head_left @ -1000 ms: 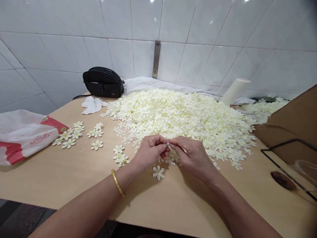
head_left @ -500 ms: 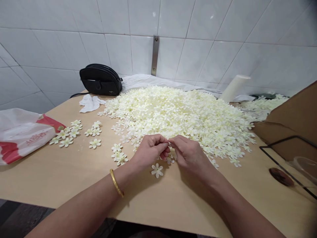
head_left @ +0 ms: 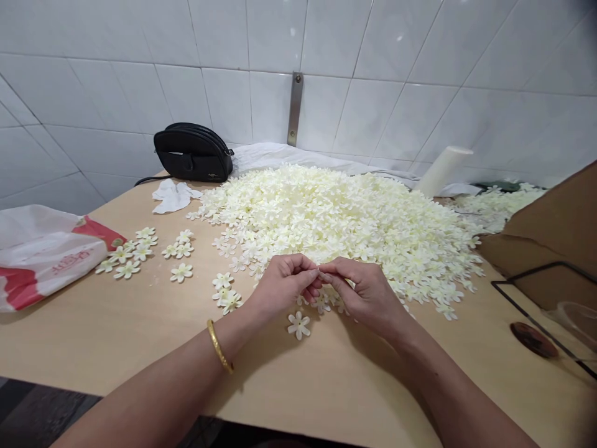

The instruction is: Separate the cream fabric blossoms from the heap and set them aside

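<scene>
Your left hand (head_left: pixel 289 280) and right hand (head_left: pixel 361 286) meet tip to tip just below frame centre, thumb and forefinger of each closed in a pinch. Maybe a sliver of something pale between the tips; too small to tell what, so can't confirm a part in the grip. Nearest loose piece: single white flower (head_left: pixel 298 325), lower centre, lying flat on the table (head_left: pixel 280 386) just below your left fingertips, petals fanned, centre exposed. Judging by looks: near weightless, thin, soft petals, probably fabric or thin plastic. Expect it to flex under light pressure and skid if nudged; slipperiness can't be read from here. Best hold is the centre, where the petals join; pinching a petal tip likely creases it or twists the piece. Behind your hands, the flower pile (head_left: pixel 326 211) fills mid-frame; pieces overlap heavily, so neighbours may drag along, and picking from its loose edge looks easier than digging in. Left of your left hand, three flowers (head_left: pixel 227 294) overlap; get a nail under the top one. Further out, centre left: a lone flower (head_left: pixel 181 272), then a loose group (head_left: pixel 128 254) against the plastic bag (head_left: pixel 56 258) at the left edge.
</scene>
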The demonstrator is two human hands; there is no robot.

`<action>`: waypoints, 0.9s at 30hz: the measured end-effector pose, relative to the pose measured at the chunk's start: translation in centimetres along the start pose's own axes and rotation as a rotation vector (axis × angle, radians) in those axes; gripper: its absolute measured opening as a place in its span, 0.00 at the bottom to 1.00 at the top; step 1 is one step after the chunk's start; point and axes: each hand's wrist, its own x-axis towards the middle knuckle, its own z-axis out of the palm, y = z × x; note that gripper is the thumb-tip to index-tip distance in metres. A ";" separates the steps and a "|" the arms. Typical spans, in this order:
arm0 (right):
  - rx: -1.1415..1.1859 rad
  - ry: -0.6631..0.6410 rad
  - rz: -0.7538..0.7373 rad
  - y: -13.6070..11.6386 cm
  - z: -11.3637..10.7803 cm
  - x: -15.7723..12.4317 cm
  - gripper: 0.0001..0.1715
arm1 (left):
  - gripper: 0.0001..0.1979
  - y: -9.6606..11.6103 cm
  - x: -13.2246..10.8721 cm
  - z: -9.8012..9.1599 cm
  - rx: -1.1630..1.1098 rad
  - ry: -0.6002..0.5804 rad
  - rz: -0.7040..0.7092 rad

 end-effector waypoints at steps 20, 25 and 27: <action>0.518 0.128 0.342 0.1 -0.3 0.6 0.16 | 0.06 0.1 0.1 -0.1 -0.026 -0.022 0.152; 0.588 0.180 0.321 -0.3 0.0 0.7 0.10 | 0.07 0.0 0.0 0.0 0.018 -0.027 0.119; 0.539 0.202 0.314 -0.4 0.2 0.7 0.10 | 0.07 0.0 0.0 0.0 -0.013 -0.007 0.107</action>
